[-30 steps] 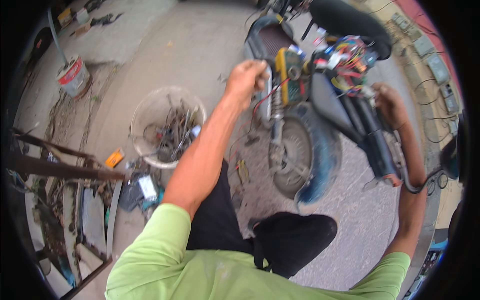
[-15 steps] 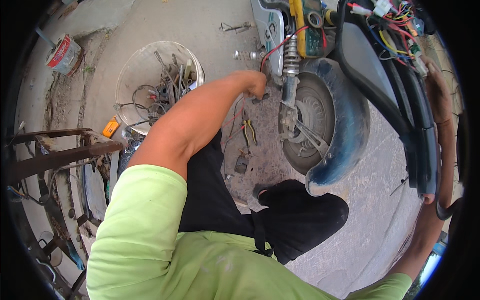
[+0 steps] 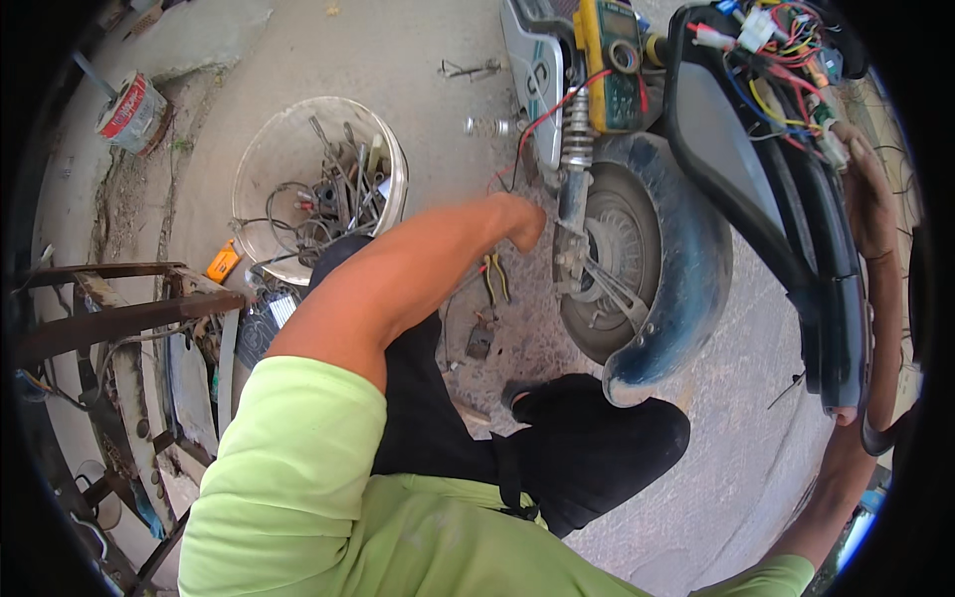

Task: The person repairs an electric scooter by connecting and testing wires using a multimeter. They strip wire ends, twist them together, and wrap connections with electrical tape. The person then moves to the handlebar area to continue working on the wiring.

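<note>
My left hand [image 3: 519, 221] is closed beside the scooter's front shock absorber [image 3: 577, 129], slightly blurred; what its fingers hold, if anything, is hidden. A red test lead [image 3: 542, 119] runs down near it from the yellow multimeter [image 3: 609, 75], which leans by the fork. The wheel [image 3: 615, 249] with its blue mudguard [image 3: 701, 269] is just right of this hand. My right hand [image 3: 867, 194] lies along the outer side of the dark scooter body panel [image 3: 721, 129], fingers stretched out. Its fingertips are near a white connector [image 3: 834, 149] and a bundle of coloured wires [image 3: 796, 80].
A white bucket [image 3: 396, 169] of tools and cables stands at left. Pliers [image 3: 494, 279] and a small metal part [image 3: 479, 340] lie on the ground below my left hand. A rusty metal frame [image 3: 119, 318], an orange box [image 3: 224, 261] and a paint can [image 3: 134, 114] are farther left.
My left hand has moved down and slightly right, closer to the shock absorber. The view has shifted a little; my right hand stays along the body panel.
</note>
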A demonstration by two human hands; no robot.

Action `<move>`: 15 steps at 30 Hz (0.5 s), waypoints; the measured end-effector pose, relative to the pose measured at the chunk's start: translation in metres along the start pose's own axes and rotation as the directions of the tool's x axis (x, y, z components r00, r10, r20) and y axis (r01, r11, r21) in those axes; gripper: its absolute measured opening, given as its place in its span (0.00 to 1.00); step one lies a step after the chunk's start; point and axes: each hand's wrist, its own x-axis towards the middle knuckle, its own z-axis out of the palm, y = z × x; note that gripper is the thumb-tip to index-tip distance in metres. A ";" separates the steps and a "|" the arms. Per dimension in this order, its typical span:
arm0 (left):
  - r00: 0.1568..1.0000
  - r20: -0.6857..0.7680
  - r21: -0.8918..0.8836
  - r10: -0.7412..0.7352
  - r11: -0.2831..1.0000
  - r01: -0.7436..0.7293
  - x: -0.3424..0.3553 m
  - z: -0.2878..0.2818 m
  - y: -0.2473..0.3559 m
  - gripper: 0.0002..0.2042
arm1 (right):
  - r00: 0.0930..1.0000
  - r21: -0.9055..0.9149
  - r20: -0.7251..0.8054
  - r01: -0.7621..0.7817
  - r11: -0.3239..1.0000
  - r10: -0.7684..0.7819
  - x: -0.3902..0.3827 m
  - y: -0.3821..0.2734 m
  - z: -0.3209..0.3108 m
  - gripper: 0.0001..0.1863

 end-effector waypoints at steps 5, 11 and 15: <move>0.965 -0.261 -0.305 -0.040 0.951 -0.043 -0.097 -0.044 -0.005 0.20 | 0.984 0.035 0.178 0.003 0.999 -0.009 0.002 0.000 -0.011 0.24; 0.629 -0.659 -0.693 -0.413 0.657 -0.296 -0.265 -0.010 -0.024 0.18 | 0.944 0.097 0.331 -0.016 0.995 -0.017 0.003 -0.012 -0.011 0.24; 0.511 -0.487 -0.866 -0.708 0.315 -0.388 -0.342 0.093 -0.017 0.14 | 0.992 0.114 0.111 0.047 0.992 -0.060 -0.013 -0.001 -0.056 0.27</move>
